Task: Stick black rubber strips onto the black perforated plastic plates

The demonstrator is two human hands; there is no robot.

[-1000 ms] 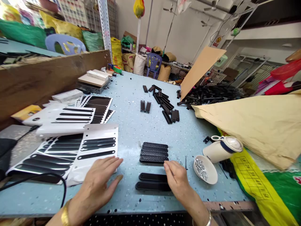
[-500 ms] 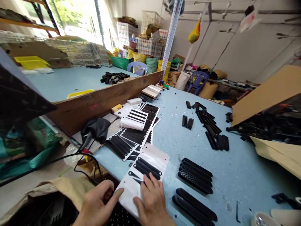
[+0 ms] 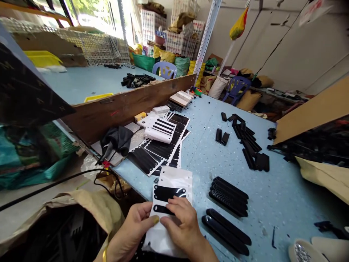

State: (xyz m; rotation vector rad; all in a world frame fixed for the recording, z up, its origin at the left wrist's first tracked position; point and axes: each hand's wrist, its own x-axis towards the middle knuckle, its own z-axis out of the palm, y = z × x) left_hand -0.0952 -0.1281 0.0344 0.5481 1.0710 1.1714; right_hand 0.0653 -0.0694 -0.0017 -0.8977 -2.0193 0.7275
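Note:
A white sticker sheet [image 3: 163, 233] with black rounded strips lies across the table's near edge. My left hand [image 3: 136, 225] grips its left side, with the thumb on top and the fingers partly hidden underneath. My right hand [image 3: 184, 223] is bent over the sheet's right side, its fingertips at the right end of a lone black strip [image 3: 161, 209]. Whether that end is lifted is hidden by the fingers. Just above it is a group of black strips [image 3: 166, 193] on the same sheet. Right of my hands lie two long black plastic pieces [image 3: 226, 231], with several textured ones [image 3: 228, 196] behind them.
More sticker sheets [image 3: 152, 156] overlap along the wooden board [image 3: 131, 94]. Loose black parts [image 3: 247, 134] lie farther back on the blue table [image 3: 201, 156]. A cardboard box [image 3: 313, 109] stands at right, a cup of small metal pieces [image 3: 301, 251] at near right, an open sack [image 3: 109, 214] at lower left.
The sheet has turned more upright and its near part is raised towards me. My left hand has moved right onto it. My right fingers have curled in at the lone strip.

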